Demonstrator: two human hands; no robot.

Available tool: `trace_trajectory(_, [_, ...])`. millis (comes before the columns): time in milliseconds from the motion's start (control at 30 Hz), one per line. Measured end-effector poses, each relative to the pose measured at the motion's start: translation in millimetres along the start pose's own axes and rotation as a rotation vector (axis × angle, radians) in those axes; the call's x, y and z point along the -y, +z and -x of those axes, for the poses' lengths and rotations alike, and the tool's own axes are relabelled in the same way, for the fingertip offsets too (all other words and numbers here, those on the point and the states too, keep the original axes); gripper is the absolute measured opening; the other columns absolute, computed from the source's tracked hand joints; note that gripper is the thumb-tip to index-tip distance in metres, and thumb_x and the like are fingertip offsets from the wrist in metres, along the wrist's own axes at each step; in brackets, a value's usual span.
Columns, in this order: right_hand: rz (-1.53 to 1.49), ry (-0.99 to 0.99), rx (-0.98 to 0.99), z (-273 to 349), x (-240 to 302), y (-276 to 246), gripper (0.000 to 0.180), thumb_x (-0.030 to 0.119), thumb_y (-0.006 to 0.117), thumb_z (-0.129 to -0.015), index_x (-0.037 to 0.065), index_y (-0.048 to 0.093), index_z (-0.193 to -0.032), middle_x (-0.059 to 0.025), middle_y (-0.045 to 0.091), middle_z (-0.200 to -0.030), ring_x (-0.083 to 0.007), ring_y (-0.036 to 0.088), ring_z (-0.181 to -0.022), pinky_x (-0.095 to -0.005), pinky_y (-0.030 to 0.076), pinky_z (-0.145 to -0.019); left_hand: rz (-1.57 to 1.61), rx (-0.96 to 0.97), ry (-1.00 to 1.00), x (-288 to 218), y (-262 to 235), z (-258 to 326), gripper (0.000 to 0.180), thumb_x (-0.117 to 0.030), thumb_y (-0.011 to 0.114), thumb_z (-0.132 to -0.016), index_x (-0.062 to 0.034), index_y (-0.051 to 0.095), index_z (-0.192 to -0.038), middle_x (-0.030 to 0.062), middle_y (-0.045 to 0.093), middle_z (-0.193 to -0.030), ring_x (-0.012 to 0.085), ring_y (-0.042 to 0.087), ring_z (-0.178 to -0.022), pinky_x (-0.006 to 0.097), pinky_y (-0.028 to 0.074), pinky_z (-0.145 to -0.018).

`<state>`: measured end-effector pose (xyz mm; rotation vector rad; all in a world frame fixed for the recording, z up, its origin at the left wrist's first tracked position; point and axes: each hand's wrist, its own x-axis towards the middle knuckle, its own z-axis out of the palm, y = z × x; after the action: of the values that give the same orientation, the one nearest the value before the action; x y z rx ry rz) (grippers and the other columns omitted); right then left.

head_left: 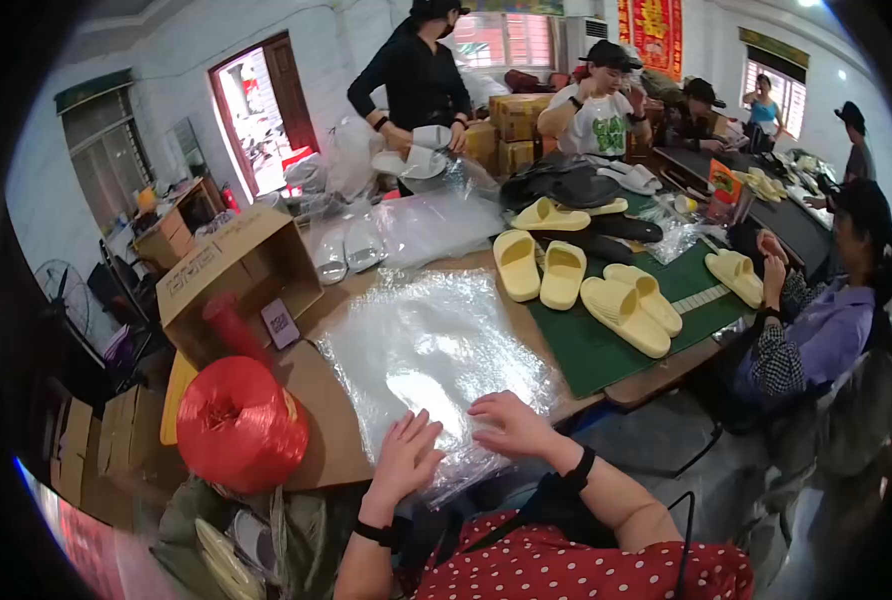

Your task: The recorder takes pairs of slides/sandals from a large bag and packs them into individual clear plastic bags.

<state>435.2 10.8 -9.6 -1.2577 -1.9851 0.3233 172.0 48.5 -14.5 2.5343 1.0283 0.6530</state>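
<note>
A stack of clear plastic bags (436, 335) lies spread on the table in front of me, shiny with glare. Over its near left part rests my left hand (404, 458), open, fingers stretched out. My right hand (514, 425) is open over the near right part, its fingers apart and bent a little inward. Neither hand holds anything; whether the palms press on the plastic I cannot tell. Beyond the bags to the right are pale yellow slippers: an upright pair (541, 270) close by and another pair (631, 308) on a green mat (586, 350).
Left of the bags stand a big roll of red plastic twine (241, 425) and an open cardboard box (246, 270). White slippers (351, 245) and more clear bags (436, 228) lie at the back. A seated co-worker (816, 320) handles a yellow slipper (734, 275); a standing person (416, 85) holds white slippers.
</note>
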Motion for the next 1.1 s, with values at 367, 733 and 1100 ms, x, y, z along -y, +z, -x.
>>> trace_trajectory(367, [0.675,0.691,-0.892,14.8,-199.5,-183.7,0.047,0.014,0.068,-0.081,-0.001,0.054,-0.123,-0.0239,0.056,-0.113,-0.0434,0.053,-0.109,-0.0496,0.043,-0.096,0.074,-0.077,-0.023,6.7,7.6,4.9,0.047,-0.032,0.068,-0.084,-0.0155,0.063,-0.128,0.0132,0.051,-0.144,0.0389,0.041,-0.136,0.051,0.026,-0.115])
trace_trajectory(733, [0.479,0.764,-0.349,17.2,-233.8,-206.4,0.022,0.02,0.064,-0.083,-0.001,0.071,-0.087,-0.0228,0.069,-0.086,-0.0392,0.066,-0.086,-0.0462,0.052,-0.077,0.039,-0.082,-0.034,0.9,3.7,10.2,0.046,-0.033,0.068,-0.083,-0.0154,0.064,-0.126,0.0129,0.052,-0.142,0.0378,0.042,-0.135,0.051,0.027,-0.114])
trace_trajectory(1100, [0.536,0.691,-0.27,41.1,-198.6,-170.7,0.038,0.037,0.07,-0.083,0.0,0.06,-0.089,-0.0178,0.067,-0.079,-0.0372,0.066,-0.078,-0.045,0.052,-0.07,0.033,-0.061,-0.03,4.9,8.0,4.2,0.047,-0.035,0.067,-0.084,-0.0143,0.063,-0.126,0.0142,0.05,-0.143,0.0385,0.04,-0.136,0.051,0.026,-0.114])
